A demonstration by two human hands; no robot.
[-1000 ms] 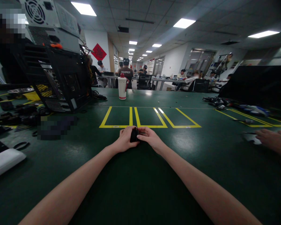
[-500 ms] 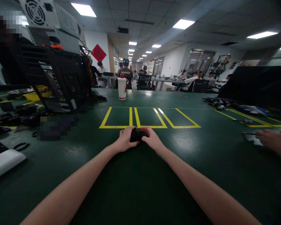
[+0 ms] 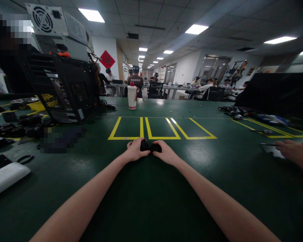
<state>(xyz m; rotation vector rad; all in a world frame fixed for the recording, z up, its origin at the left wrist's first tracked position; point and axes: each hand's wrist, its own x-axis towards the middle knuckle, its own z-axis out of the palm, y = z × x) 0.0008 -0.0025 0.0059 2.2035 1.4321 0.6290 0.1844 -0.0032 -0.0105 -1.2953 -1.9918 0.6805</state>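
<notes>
Both my arms reach forward over the dark green table (image 3: 146,188). My left hand (image 3: 135,151) is closed around the left end of a small black object (image 3: 144,145). My right hand (image 3: 165,153) is closed on a second black piece (image 3: 156,147), right beside the first. I cannot tell whether the two pieces are joined. The hands rest on the table just in front of three yellow taped rectangles (image 3: 161,129).
An open black computer case (image 3: 65,87) with a grey power supply (image 3: 53,28) on top stands at the left, among black parts and a white box (image 3: 5,174). A white bottle (image 3: 132,96) stands behind. Another person's hand (image 3: 293,151) lies at the right. People sit far behind.
The black object, held as one compact piece between my hands, now shows as two parts side by side. My right hand has shifted slightly to the right.
</notes>
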